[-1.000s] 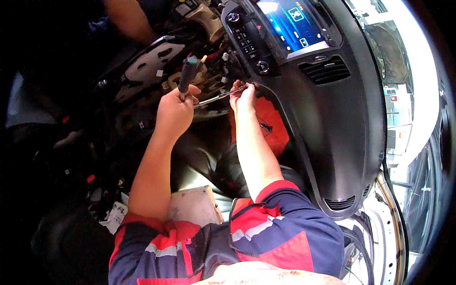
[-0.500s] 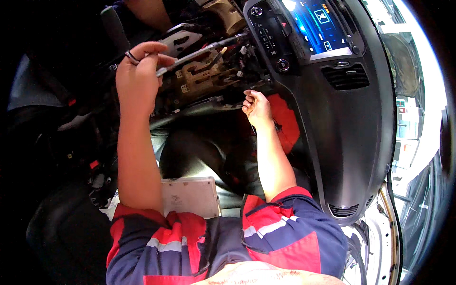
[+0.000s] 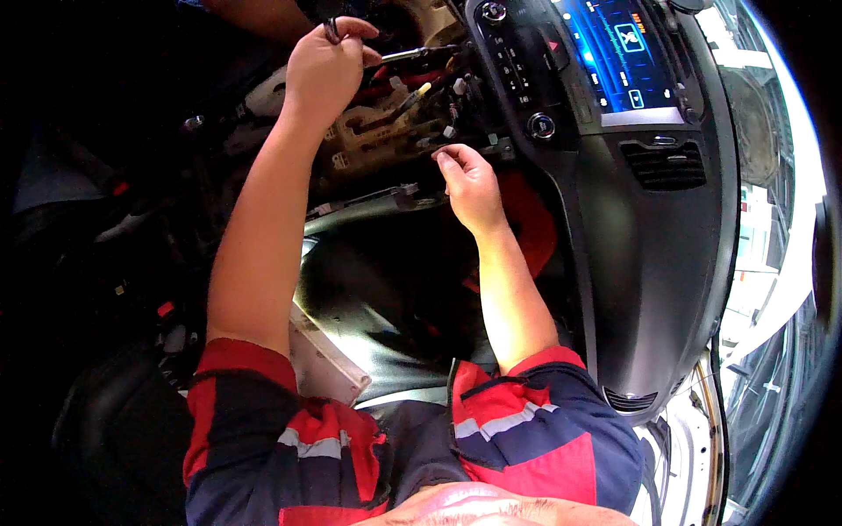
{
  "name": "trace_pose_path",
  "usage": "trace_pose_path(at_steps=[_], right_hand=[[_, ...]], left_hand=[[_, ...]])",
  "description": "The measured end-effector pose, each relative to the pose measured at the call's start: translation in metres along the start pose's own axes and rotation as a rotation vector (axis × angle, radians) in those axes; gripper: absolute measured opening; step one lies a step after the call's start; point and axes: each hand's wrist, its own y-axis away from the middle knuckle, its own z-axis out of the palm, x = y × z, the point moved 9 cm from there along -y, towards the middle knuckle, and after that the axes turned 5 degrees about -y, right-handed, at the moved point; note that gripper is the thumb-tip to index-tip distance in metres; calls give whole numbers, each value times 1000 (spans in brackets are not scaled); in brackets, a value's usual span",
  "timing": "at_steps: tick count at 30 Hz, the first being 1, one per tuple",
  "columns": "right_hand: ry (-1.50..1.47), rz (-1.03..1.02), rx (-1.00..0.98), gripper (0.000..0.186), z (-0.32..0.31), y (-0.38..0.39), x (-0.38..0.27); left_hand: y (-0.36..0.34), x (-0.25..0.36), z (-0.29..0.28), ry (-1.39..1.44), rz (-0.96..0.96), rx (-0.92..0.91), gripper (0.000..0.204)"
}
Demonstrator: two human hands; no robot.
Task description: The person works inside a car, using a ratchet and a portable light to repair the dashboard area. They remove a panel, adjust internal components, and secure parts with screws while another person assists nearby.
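Observation:
My left hand (image 3: pixel 324 79), a dark band on one finger, is closed round a long slim metal tool (image 3: pixel 412 54) resembling a socket extension bar. The tool's far end points into the opened centre console (image 3: pixel 364 127), under the dashboard controls. What that end touches is too dark to tell. My right hand (image 3: pixel 474 184) is at the console's near side, beside the dashboard's lower edge. Its thumb and fingers are pinched together; anything between them is too small to make out. A yellow-tipped part (image 3: pixel 417 95) and small white connectors (image 3: pixel 459 86) show between my hands.
The black dashboard (image 3: pixel 623 263) with a lit screen (image 3: pixel 618 57) runs along the right. Below my hands is a black glossy seat (image 3: pixel 395 280). A pale flat case (image 3: pixel 324 359) lies by my left arm. Another person's bare limb (image 3: pixel 263 13) reaches in at the top.
My left hand has moved up and right with the metal tool, which lies more level. My right hand has risen slightly and stays pinched. The pale case has tilted and is more covered by my arm.

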Motion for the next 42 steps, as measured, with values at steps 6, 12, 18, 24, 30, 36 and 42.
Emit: trace_pose_path(at_steps=[6, 12, 18, 24, 30, 36, 42], right_hand=[[-7, 20, 10, 15, -10, -4, 21], [51, 21, 24, 16, -12, -12, 25], [32, 80, -9, 17, -7, -17, 28], [38, 49, -7, 17, -5, -20, 24], [49, 38, -11, 17, -4, -23, 22], [37, 45, -24, 18, -1, -26, 26], [36, 43, -36, 19, 3, -28, 28]], left_hand=[[-15, -24, 9, 141, -35, 14, 23], [-19, -34, 14, 69, -50, -38, 23], [-20, -36, 13, 125, -40, -32, 23], [-24, -43, 13, 203, -81, -12, 23], [-23, -44, 6, 178, -75, -30, 24], [-23, -36, 7, 162, -72, 1, 28], [-11, -49, 7, 341, -304, 64, 31]])
